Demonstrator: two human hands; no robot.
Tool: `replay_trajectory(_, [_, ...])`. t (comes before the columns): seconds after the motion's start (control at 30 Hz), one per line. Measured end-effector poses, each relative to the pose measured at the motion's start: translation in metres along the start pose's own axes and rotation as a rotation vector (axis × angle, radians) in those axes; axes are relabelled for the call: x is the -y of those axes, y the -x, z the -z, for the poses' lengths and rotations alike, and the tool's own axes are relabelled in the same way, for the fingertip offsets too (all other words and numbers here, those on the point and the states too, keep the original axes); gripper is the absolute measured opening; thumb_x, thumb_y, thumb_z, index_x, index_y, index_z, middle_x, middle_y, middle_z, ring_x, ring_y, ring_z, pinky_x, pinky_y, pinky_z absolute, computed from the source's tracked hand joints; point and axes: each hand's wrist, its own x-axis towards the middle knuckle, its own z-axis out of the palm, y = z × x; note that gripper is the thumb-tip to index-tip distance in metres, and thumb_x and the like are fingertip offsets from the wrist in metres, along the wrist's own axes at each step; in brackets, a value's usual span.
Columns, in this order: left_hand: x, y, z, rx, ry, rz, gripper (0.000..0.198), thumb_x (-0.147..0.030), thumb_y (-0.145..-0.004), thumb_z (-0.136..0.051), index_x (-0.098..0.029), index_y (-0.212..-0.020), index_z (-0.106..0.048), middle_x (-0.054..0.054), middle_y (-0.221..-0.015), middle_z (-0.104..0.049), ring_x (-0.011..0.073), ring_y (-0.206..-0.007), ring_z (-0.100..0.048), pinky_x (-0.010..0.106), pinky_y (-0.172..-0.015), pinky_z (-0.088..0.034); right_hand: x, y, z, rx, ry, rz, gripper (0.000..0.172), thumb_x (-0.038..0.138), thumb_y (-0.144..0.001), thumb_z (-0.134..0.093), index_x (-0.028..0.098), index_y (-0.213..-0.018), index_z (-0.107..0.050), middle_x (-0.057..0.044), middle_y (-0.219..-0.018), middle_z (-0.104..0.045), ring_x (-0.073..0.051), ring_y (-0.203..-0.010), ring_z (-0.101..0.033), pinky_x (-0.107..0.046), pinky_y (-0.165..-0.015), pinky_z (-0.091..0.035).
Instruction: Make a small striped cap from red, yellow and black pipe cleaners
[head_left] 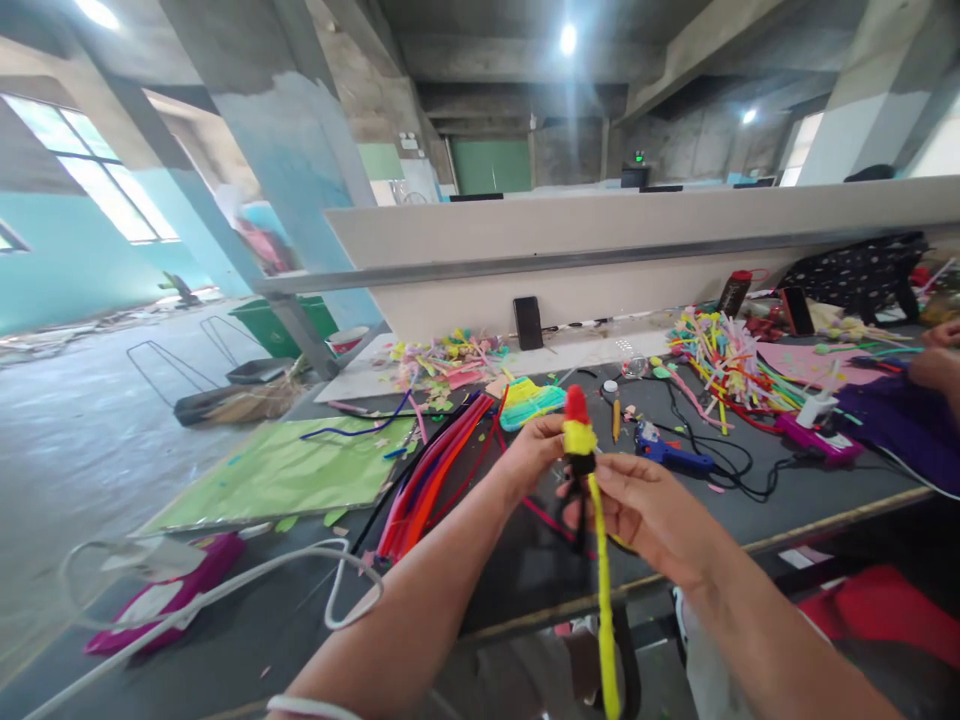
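Between my two hands, above the table's front half, stands a small pipe-cleaner figure with a red top, a yellow middle and a black band. A long yellow pipe cleaner hangs down from it past the table edge, and black strands dangle beside it. My left hand is closed on the figure's left side, its fingertips partly hidden behind it. At the black band and the top of the yellow strand, my right hand pinches with thumb and fingers.
Bundled red and purple pipe cleaners lie left of my hands beside a green sheet. A blue glue gun rests to the right, near a magenta power strip. Another person's hand shows at the right edge.
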Motion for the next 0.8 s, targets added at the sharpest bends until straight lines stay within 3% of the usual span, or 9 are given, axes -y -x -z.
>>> replay_trajectory(0.17, [-0.003,-0.012,0.010,0.164,0.328,0.080,0.032,-0.038,-0.063,-0.078,-0.013,-0.064,-0.058,-0.001,-0.058,-0.055,0.0063,-0.050,-0.046,0.020,-0.049,-0.036,0.018,-0.014,0.054,-0.121,-0.031,0.100,0.010,0.015,-0.078,-0.067,0.015,-0.087,-0.069,-0.008,-0.088,-0.075,-0.017,-0.071,-0.072,-0.031,-0.072,-0.058])
replay_trajectory(0.27, [-0.002,-0.012,0.008,0.136,0.337,0.094,0.031,-0.036,-0.065,-0.076,-0.013,-0.064,-0.056,-0.003,-0.053,-0.052,0.0056,-0.046,-0.044,0.018,-0.045,-0.033,0.013,-0.026,0.077,-0.209,-0.114,0.118,0.010,0.011,-0.080,-0.061,0.014,-0.087,-0.067,-0.008,-0.090,-0.074,-0.017,-0.081,-0.071,-0.031,-0.079,-0.057])
replay_trajectory(0.43, [0.001,-0.014,0.003,0.061,0.315,0.109,0.031,-0.040,-0.067,-0.074,-0.014,-0.067,-0.057,-0.004,-0.051,-0.052,0.0062,-0.043,-0.044,0.018,-0.042,-0.033,0.010,-0.038,0.100,-0.425,-0.143,0.189,0.012,0.019,-0.076,-0.062,0.019,-0.088,-0.062,-0.006,-0.087,-0.070,-0.017,-0.079,-0.069,-0.031,-0.072,-0.055])
replay_trajectory(0.5, [0.004,-0.016,0.004,0.022,0.297,0.097,0.031,-0.040,-0.067,-0.074,-0.013,-0.067,-0.058,-0.004,-0.052,-0.051,0.0057,-0.044,-0.043,0.018,-0.043,-0.033,0.018,-0.036,0.103,-0.663,-0.105,0.344,0.015,0.020,-0.073,-0.063,0.022,-0.086,-0.057,0.000,-0.081,-0.065,-0.014,-0.071,-0.064,-0.029,-0.064,-0.052])
replay_trajectory(0.6, [0.008,-0.018,0.003,-0.046,0.250,0.063,0.030,-0.040,-0.068,-0.073,-0.013,-0.068,-0.059,-0.004,-0.053,-0.050,0.0049,-0.045,-0.040,0.018,-0.044,-0.030,0.032,-0.026,0.095,-0.992,0.136,0.904,0.020,0.019,-0.071,-0.063,0.022,-0.089,-0.054,0.004,-0.080,-0.057,-0.009,-0.066,-0.055,-0.023,-0.061,-0.045])
replay_trajectory(0.63, [0.009,-0.017,0.002,-0.066,0.226,0.050,0.030,-0.040,-0.069,-0.073,-0.013,-0.068,-0.060,-0.005,-0.053,-0.049,0.0048,-0.046,-0.039,0.018,-0.044,-0.029,0.033,-0.021,0.088,-1.003,0.253,1.116,0.019,0.020,-0.072,-0.063,0.022,-0.089,-0.054,0.004,-0.082,-0.057,-0.009,-0.068,-0.054,-0.024,-0.064,-0.045])
replay_trajectory(0.67, [0.009,-0.016,0.000,-0.078,0.203,0.037,0.030,-0.041,-0.069,-0.072,-0.013,-0.067,-0.060,-0.005,-0.053,-0.049,0.0048,-0.046,-0.039,0.019,-0.044,-0.028,0.032,-0.016,0.079,-0.937,0.353,1.223,0.016,0.023,-0.074,-0.063,0.022,-0.088,-0.055,0.003,-0.082,-0.057,-0.010,-0.069,-0.053,-0.025,-0.067,-0.045])
replay_trajectory(0.7, [0.008,-0.014,-0.003,-0.081,0.184,0.027,0.030,-0.041,-0.070,-0.071,-0.013,-0.067,-0.060,-0.005,-0.053,-0.049,0.0049,-0.046,-0.038,0.019,-0.045,-0.027,0.029,-0.013,0.069,-0.832,0.425,1.210,0.011,0.026,-0.077,-0.061,0.021,-0.086,-0.057,0.002,-0.081,-0.059,-0.010,-0.068,-0.053,-0.025,-0.067,-0.045])
replay_trajectory(0.8, [0.001,-0.004,-0.015,-0.053,0.164,0.011,0.031,-0.043,-0.072,-0.069,-0.013,-0.067,-0.062,-0.004,-0.054,-0.050,0.0058,-0.048,-0.039,0.020,-0.047,-0.028,0.007,-0.010,0.039,-0.540,0.625,0.698,0.019,0.034,-0.081,-0.059,0.019,-0.092,-0.064,-0.002,-0.075,-0.064,-0.013,-0.063,-0.057,-0.024,-0.057,-0.045])
